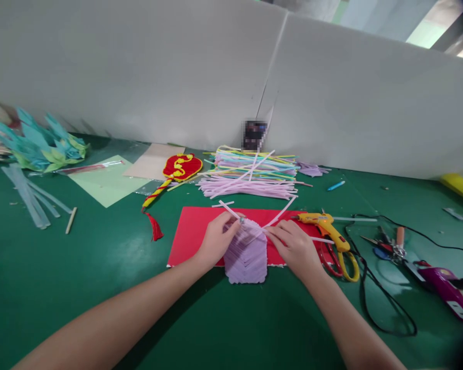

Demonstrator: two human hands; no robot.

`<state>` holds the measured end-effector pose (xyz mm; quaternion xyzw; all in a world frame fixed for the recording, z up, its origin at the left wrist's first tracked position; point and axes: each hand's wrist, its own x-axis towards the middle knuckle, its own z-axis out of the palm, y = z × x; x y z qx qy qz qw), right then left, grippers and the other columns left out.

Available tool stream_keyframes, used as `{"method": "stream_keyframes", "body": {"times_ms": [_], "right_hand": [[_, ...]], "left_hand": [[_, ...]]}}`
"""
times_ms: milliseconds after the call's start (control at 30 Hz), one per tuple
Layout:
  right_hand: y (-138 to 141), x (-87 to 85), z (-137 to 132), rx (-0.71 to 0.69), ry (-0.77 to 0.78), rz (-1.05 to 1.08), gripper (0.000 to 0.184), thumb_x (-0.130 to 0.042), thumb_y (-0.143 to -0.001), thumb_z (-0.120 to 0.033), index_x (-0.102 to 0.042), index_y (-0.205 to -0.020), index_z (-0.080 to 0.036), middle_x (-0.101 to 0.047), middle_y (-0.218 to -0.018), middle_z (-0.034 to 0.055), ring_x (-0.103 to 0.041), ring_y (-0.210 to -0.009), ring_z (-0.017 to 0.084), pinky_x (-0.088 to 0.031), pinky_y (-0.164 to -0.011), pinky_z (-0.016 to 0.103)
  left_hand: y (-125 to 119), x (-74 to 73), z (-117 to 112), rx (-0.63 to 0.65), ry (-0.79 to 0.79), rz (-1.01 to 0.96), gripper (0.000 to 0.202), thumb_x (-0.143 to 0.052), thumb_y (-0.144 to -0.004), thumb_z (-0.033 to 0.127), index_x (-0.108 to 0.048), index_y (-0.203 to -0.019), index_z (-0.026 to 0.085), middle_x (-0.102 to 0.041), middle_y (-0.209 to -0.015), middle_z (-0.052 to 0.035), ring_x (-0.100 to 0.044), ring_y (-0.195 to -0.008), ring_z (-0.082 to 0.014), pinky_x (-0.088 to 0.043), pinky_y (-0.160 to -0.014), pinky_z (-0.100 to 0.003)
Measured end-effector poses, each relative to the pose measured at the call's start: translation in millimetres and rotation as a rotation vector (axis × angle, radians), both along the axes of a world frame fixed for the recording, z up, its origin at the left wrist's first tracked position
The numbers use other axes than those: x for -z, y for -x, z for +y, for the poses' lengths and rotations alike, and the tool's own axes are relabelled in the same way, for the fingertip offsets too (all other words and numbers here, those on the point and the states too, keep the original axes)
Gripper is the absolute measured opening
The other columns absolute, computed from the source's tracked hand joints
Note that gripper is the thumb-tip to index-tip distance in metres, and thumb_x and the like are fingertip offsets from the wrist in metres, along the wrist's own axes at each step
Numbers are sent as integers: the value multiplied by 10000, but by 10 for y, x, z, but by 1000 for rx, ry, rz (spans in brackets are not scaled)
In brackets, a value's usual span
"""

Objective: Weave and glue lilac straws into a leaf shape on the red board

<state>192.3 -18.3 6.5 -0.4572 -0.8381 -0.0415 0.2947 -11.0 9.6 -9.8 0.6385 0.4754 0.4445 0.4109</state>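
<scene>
Pinching from both sides the top of a lilac woven strip panel (246,254): left hand (216,240) closed on its upper left edge, right hand (295,246) closed on a loose strip at upper right, probably keeping the weave tight. Resting on a red sheet (193,231), likely to protect the green table (61,288). Lying just right, within reach: yellow glue gun (326,228), scissors (341,259). Stacked behind: spare strips (250,172).

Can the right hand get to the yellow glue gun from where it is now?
Probably yes. The right hand rests on the purple woven piece, and the yellow glue gun lies just to its right on the green table, with nothing between them.
</scene>
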Motion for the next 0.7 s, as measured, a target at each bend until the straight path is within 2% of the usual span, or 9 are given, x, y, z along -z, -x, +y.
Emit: {"method": "stream_keyframes", "body": {"times_ms": [100,167,333,400,467,533,600,700], "right_hand": [[-33,40,15,-20,16,75,190,-515,-918,-223,-683,-998,-184,-635,-818,58,-574,-771,170,-496,-738,314],[-36,74,-1,-32,16,169,207,-528,-911,-215,-671,-1059,-205,-629,-848,57,-592,-787,158,-509,-733,296],[-50,141,-13,-37,40,272,159,-555,-887,-171,-675,-977,-222,-636,-833,43,-605,-776,147,-516,-716,287],[-73,153,-8,-18,52,299,111,-578,-872,-173,-665,-930,-214,-632,-824,40,-600,-775,152,-514,-714,297],[-89,143,-25,-10,68,278,77,-600,-859,-178,-655,-905,-206,-626,-827,43,-593,-783,158,-505,-713,303],[-90,108,-71,-35,99,205,62,-604,-858,-182,-646,-899,-202,-628,-824,45,-586,-791,165,-491,-724,312],[-78,62,-136,-80,133,123,69,-582,-872,-186,-642,-902,-203,-637,-803,41,-585,-772,167,-473,-728,320],[-65,19,-227,-127,141,41,109,-545,-893,-192,-651,-909,-206,-646,-774,33,-583,-726,160,-447,-695,313]], "left_hand": [[-2,-25,5,-9,22,15,184,-508,-853,285,-619,-748,182,-662,-746,-5,-611,-734,-157,-468,-701,-265],[-1,-31,8,3,17,35,190,-508,-845,279,-606,-713,184,-647,-712,3,-602,-702,-150,-458,-683,-258],[7,-50,-33,47,-54,136,224,-460,-875,256,-577,-697,187,-630,-687,6,-592,-666,-136,-458,-638,-239],[-5,-86,-110,133,-219,295,253,-418,-906,244,-587,-728,184,-631,-705,-6,-591,-667,-137,-464,-637,-245],[-31,-142,-231,327,-582,501,277,-410,-917,234,-596,-719,176,-624,-675,-22,-587,-649,-150,-469,-622,-262],[-54,-209,-375,430,-896,593,231,-445,-908,229,-620,-777,156,-640,-686,-31,-589,-624,-153,-484,-610,-272],[-49,-266,-509,416,-976,620,201,-469,-907,242,-629,-826,150,-664,-728,-45,-616,-668,-155,-515,-670,-277],[30,-289,-645,354,-908,652,199,-480,-898,241,-626,-994,145,-708,-888,-71,-649,-878,-184,-510,-865,-306]]}}
